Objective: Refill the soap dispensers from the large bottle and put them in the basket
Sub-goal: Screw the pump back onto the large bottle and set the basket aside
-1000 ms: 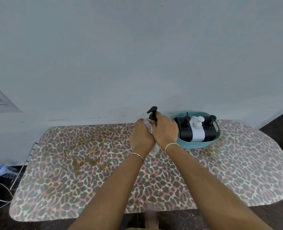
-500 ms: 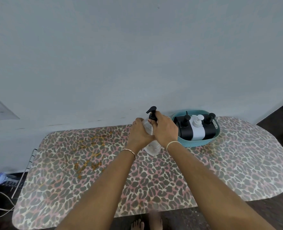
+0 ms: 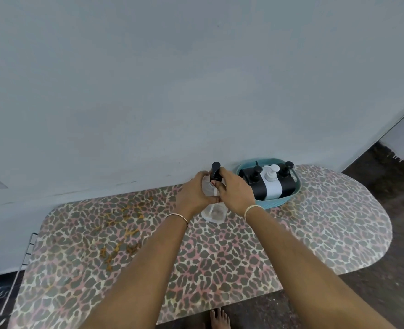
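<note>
1. As I look down through the head camera, a pale wall (image 3: 196, 91) fills the upper part of my view, and the bench's far edge runs along it
2. Below it lies the bench (image 3: 314, 233), a long board with rounded ends under a leopard-print cover, with orange stains (image 3: 125, 224) toward its left end
3. A teal basket (image 3: 276, 203) sits at the far edge toward the right end, holding an upright row: left black dispenser (image 3: 255, 186), white dispenser (image 3: 272, 188), right black dispenser (image 3: 287, 184)
4. My left hand (image 3: 192, 194) wraps the body of the clear dispenser (image 3: 214, 212), fingers curled round it
5. My right hand (image 3: 236, 193) curls round its neck, under the black pump (image 3: 216, 170)
6. That clear dispenser is just left of the basket, near the far edge; I cannot tell whether its base touches the cover
7. I see a thin bracelet (image 3: 178, 216) on the left wrist
</note>
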